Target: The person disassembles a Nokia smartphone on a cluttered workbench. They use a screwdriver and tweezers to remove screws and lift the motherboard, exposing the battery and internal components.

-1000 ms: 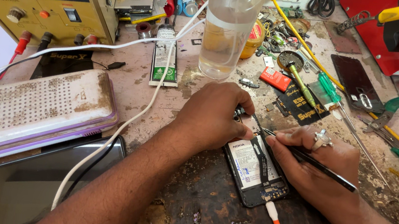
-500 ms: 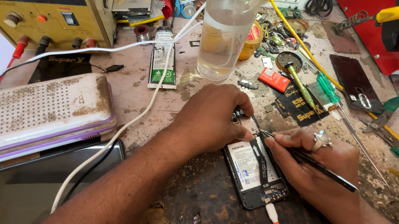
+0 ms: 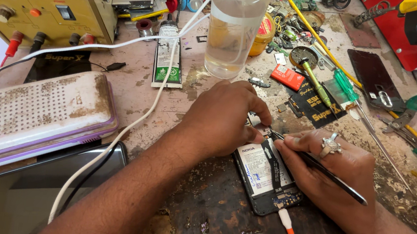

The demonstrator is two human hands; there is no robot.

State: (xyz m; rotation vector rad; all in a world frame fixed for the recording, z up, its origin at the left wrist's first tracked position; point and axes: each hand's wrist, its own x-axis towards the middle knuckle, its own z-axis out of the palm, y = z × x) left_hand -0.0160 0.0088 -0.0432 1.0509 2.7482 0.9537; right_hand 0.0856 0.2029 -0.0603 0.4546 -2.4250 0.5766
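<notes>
An opened phone (image 3: 268, 177), back cover off, lies near the table's (image 3: 218, 221) front edge, cable plugged in. The left hand (image 3: 221, 121) presses its far end; the right hand (image 3: 333, 179) pinches black tweezers (image 3: 317, 165) there. A slip could likely gouge the board. Farther off, a clear bottle (image 3: 233, 27) might topple.

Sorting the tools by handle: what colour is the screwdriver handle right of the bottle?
Translucent green, on the screwdriver; the head view shows it clearly.

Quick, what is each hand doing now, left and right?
Left hand: curled, pressing down on the top of the opened phone.
Right hand: closed on black tweezers, tip at the phone's upper part.
</notes>
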